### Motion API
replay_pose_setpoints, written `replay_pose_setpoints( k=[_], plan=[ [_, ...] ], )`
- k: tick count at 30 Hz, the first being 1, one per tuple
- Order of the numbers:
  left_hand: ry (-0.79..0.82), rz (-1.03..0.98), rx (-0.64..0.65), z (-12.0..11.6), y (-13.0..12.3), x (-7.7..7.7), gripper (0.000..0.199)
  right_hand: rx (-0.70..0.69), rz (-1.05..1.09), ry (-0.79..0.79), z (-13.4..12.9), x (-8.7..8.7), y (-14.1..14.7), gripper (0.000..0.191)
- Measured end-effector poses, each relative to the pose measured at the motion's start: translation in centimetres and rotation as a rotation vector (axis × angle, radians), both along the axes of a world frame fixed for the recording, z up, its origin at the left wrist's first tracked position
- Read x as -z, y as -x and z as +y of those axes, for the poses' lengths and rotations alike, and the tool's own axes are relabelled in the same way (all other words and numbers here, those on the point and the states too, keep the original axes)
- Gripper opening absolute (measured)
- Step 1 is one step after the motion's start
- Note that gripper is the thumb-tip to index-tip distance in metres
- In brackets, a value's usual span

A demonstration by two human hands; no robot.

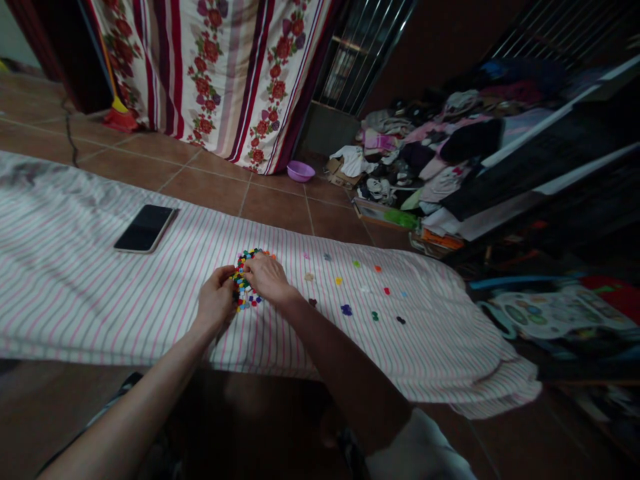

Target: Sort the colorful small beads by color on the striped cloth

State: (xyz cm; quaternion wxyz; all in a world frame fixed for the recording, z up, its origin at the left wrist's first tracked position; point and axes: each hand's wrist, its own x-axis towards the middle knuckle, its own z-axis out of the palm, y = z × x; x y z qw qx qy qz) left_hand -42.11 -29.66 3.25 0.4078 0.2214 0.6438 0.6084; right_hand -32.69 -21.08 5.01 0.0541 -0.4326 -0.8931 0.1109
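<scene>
A pile of small multicoloured bead-like pieces [247,301] lies on a striped cloth [200,230]. At its left edge my left hand [216,295] rests with fingers curled and closed. From the right, my right hand [269,276] reaches over the pile, fingertips pinched together among the pieces; whatever they grip is too small to make out. Right of the hands, little groups sorted by colour are spread out, among them yellow pieces [339,281], dark blue pieces [347,310], dark green pieces [375,316], red pieces [387,291] and black pieces [401,321].
A smartphone [146,229] lies on the cloth at left. Beyond the cloth's far edge are a tiled floor [210,180], a floral curtain [215,73], a purple basin [301,171] and a broom [120,117]. Heaped clothes [425,147] fill the back right.
</scene>
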Motion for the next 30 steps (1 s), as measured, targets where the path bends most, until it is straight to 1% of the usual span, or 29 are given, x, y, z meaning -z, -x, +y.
replay_pose_setpoints(
  k=[4,8,13,16,20,24,27,30],
  plan=[
    [-0.014,0.0,-0.004,0.0,0.0,0.1,0.035,-0.004,0.076,0.014,0.0,0.2,-0.4,0.011],
    [-0.019,0.008,0.005,0.0,0.1,0.2,0.037,-0.01,0.269,0.009,-0.2,0.7,-1.2,0.007],
    [-0.005,0.022,0.006,0.0,0.2,0.3,0.037,0.051,0.458,0.139,-0.6,1.3,-2.0,0.005],
    [-0.004,0.037,0.014,-0.1,0.2,0.4,0.039,0.066,0.483,0.16,-0.9,1.6,-2.4,0.003],
    [0.0,0.007,0.012,-0.1,0.2,0.5,0.041,0.062,0.484,0.115,-1.3,2.0,-3.2,0.006],
    [0.011,-0.01,0.011,-0.1,0.2,0.6,0.04,0.088,0.501,0.064,-1.2,2.1,-5.4,0.015],
    [0.01,0.032,0.007,-0.1,0.3,0.9,0.037,0.133,0.501,0.02,-1.0,2.0,-7.8,0.011],
    [0.014,0.037,0.006,-0.1,0.4,1.1,0.038,0.206,0.538,0.004,-0.5,2.0,-10.5,0.011]
  ],
)
